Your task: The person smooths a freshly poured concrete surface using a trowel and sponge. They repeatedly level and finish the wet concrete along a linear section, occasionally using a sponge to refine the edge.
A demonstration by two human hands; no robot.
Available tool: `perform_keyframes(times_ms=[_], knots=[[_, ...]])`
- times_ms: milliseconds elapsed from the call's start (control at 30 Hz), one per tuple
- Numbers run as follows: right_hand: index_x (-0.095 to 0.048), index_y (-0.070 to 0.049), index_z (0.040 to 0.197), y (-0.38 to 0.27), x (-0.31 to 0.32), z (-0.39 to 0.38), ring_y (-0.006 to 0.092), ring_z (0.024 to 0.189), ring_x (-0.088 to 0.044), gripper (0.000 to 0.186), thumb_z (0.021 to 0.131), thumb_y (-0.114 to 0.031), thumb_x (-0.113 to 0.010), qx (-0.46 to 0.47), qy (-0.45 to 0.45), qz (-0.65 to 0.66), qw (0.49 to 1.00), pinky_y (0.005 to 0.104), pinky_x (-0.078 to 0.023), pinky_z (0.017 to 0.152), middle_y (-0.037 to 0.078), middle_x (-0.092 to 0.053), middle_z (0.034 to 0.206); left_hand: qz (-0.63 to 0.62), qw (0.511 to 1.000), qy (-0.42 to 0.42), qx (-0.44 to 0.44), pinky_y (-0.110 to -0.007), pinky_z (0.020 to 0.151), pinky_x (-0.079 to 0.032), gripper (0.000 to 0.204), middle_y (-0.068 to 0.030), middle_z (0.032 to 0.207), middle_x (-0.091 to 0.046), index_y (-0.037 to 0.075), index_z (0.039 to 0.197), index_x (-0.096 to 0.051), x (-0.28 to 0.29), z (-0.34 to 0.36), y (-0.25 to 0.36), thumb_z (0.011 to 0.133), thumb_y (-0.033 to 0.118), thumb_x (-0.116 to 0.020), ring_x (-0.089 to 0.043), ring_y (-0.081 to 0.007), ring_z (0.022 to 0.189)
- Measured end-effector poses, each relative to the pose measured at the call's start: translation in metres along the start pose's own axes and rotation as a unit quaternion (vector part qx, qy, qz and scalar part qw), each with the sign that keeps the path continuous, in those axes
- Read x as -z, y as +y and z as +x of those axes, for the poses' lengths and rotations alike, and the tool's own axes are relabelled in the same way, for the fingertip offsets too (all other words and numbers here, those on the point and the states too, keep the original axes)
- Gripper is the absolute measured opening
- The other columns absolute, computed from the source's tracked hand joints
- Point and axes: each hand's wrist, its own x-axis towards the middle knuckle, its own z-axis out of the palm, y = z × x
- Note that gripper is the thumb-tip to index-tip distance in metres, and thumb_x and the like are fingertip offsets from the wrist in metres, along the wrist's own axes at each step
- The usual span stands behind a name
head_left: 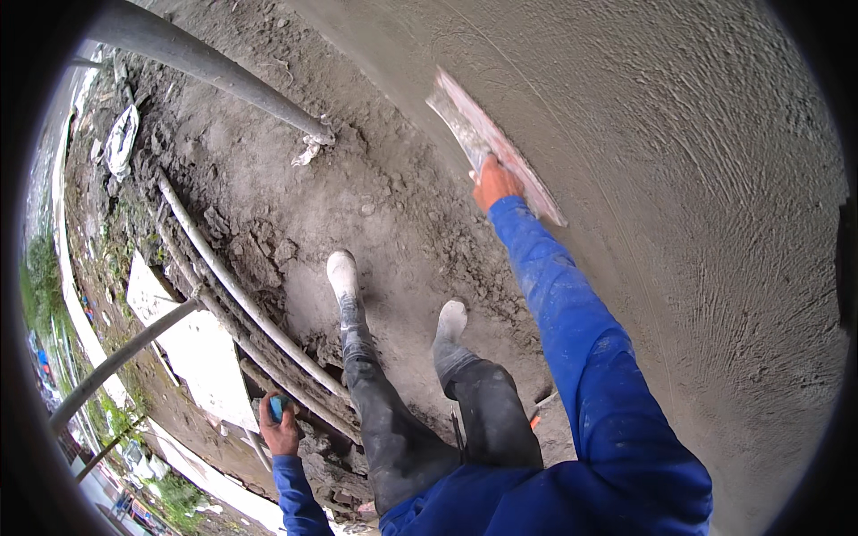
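My right hand (496,186) grips a long rectangular float (539,195), pale pink and smeared with grey, lying against the grey plastered wall (724,250). My blue-sleeved arm reaches up to it from the lower edge. At the lower left, my left hand (279,427) is closed on a small teal-blue object (278,406) too small to name, beside the pipes. My legs in dark, dusty trousers and pale boots stand on the dirt below the wall.
Rough grey dirt (313,205) with rubble runs along the wall's foot. A grey pole (206,67) crosses the upper left. Curved pipes (241,281), a white board (188,348) and another pole (116,362) lie to the left, with plants (40,277) beyond.
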Motion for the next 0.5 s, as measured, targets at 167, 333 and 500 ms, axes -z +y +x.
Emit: perform_keyframes(times_ms=[167,333,500], knots=[[-0.050,-0.001,0.115,0.136,-0.037,-0.129,0.0445,0.093,-0.064,0.042,0.087,-0.028,-0.064,-0.121,-0.099,-0.119,0.981,0.0555,-0.048,0.081,0.027,-0.066,0.098,0.053,0.998,0.009,0.022,-0.028,0.073,-0.047,0.028,-0.0048,0.088,-0.059,0.003,0.109,-0.058,0.042,0.000,-0.074,0.082,0.009,-0.063,-0.054,-0.0141,0.077],[-0.052,0.009,0.120,0.094,0.105,-0.193,0.0449,0.085,-0.065,0.049,0.088,-0.025,-0.066,-0.043,0.067,-0.100,0.992,0.0510,-0.051,0.077,0.029,-0.066,0.095,0.020,0.996,-0.023,0.083,-0.031,0.075,-0.048,0.033,-0.0082,0.091,-0.061,0.001,0.109,-0.057,0.069,0.019,-0.120,0.079,0.013,-0.064,-0.056,-0.0185,0.079],[-0.056,0.005,0.116,-0.052,0.144,-0.071,0.0367,0.083,-0.068,0.046,0.092,-0.034,-0.063,-0.015,0.196,0.022,0.980,0.0418,-0.053,0.073,0.020,-0.070,0.095,0.012,0.996,-0.083,-0.003,-0.032,0.071,-0.048,0.034,-0.0101,0.088,-0.059,0.002,0.111,-0.057,0.030,0.135,-0.020,0.080,0.015,-0.062,-0.056,-0.0198,0.075]])
